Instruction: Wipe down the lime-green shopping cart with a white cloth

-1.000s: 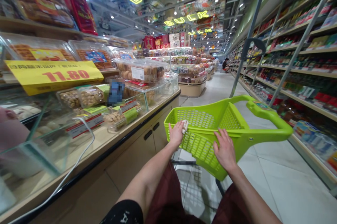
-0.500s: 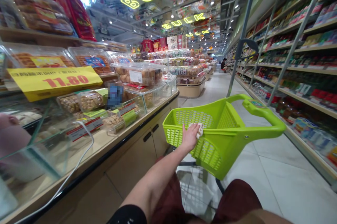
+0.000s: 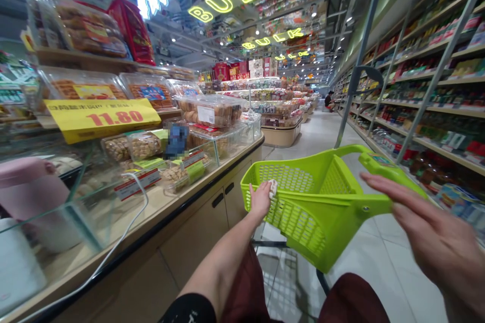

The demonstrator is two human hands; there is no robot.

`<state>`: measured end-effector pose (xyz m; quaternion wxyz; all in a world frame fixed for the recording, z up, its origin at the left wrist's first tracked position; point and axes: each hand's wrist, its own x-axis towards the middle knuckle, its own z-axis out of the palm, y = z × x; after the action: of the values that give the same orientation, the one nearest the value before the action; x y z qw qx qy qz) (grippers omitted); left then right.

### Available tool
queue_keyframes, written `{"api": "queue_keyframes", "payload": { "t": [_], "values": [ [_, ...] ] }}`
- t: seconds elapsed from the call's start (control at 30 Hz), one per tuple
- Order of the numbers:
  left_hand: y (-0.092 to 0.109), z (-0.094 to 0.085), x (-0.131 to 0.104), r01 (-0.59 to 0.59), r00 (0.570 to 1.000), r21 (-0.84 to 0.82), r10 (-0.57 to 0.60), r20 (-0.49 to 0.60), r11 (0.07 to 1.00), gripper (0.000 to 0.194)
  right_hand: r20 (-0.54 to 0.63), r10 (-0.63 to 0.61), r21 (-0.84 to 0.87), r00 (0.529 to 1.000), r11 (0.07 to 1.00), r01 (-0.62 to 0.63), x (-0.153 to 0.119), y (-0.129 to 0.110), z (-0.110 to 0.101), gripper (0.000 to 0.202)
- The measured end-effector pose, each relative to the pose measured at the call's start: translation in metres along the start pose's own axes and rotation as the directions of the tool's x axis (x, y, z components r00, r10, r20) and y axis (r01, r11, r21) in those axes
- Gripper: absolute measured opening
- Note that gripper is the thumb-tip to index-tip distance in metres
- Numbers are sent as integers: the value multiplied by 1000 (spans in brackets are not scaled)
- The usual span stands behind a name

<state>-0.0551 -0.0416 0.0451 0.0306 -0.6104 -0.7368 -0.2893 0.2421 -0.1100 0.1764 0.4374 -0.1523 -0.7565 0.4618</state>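
A bright green shopping cart (image 3: 329, 234) with perforated sides stands before my knees. My left hand (image 3: 260, 200) presses a crumpled white cloth (image 3: 273, 189) against the near top rim, close to the cart's narrower left end. Whether it is fabric or paper is too small to tell. On the right, my right hand (image 3: 435, 227) is raised beside the cart's handle (image 3: 397, 174), its fingers stretched out and nothing in it. It covers part of the handle, and I cannot tell if it touches.
To the left runs a glass-edged counter (image 3: 193, 212) with packaged pastries (image 3: 210, 110), a yellow price sign (image 3: 102, 118), a pink tumbler (image 3: 32, 191) and a white cable (image 3: 129, 227). Stocked shelves (image 3: 428, 105) line the right. A person (image 3: 329, 100) sits far down the aisle.
My left hand and the cloth have slid left along the cart's rim. My right hand has come into view beside the handle. The view has shifted slightly.
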Motion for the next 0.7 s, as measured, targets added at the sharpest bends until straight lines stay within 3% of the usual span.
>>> {"api": "queue_keyframes", "payload": {
  "t": [0.03, 0.07, 0.1, 0.17, 0.23, 0.33, 0.43, 0.53, 0.7],
  "values": [
    [5, 1, 0, -11, 1000, -5, 11, 1, 1000, 39, -220, -38, -340, 975, 940, -40, 9, 13, -14, 30],
    [13, 2, 0, -39, 999, -13, 39, 7, 999, 39, -369, -125, -610, 921, 780, -139, 16, 29, -28, 28],
    [23, 4, 0, -76, 997, -24, 77, 13, 997, 38, -441, -199, -770, 875, 585, -255, 21, 46, -41, 28],
    [50, 10, -2, -179, 983, -62, 181, 15, 982, 38, -484, -231, -866, 844, 268, -423, 23, 80, -59, 31],
    [80, 16, -6, -271, 962, -114, 272, -7, 956, 38, -446, -220, -895, 868, 113, -432, 18, 106, -67, 32],
    [119, 20, -10, -352, 935, -158, 354, -16, 922, 40, -411, -252, -910, 876, 54, -411, 10, 122, -66, 34],
    [138, 21, -12, -403, 914, -177, 404, -32, 898, 43, -418, -283, -906, 863, 69, -417, 7, 121, -61, 35],
    [130, 19, -11, -394, 918, -158, 395, -28, 905, 42, -407, -274, -912, 871, 71, -404, 7, 118, -62, 36],
    [92, 16, -7, -259, 965, -56, 260, 17, 964, 39, -397, -254, -916, 882, 56, -396, 4, 121, -60, 39]
  ]
}}
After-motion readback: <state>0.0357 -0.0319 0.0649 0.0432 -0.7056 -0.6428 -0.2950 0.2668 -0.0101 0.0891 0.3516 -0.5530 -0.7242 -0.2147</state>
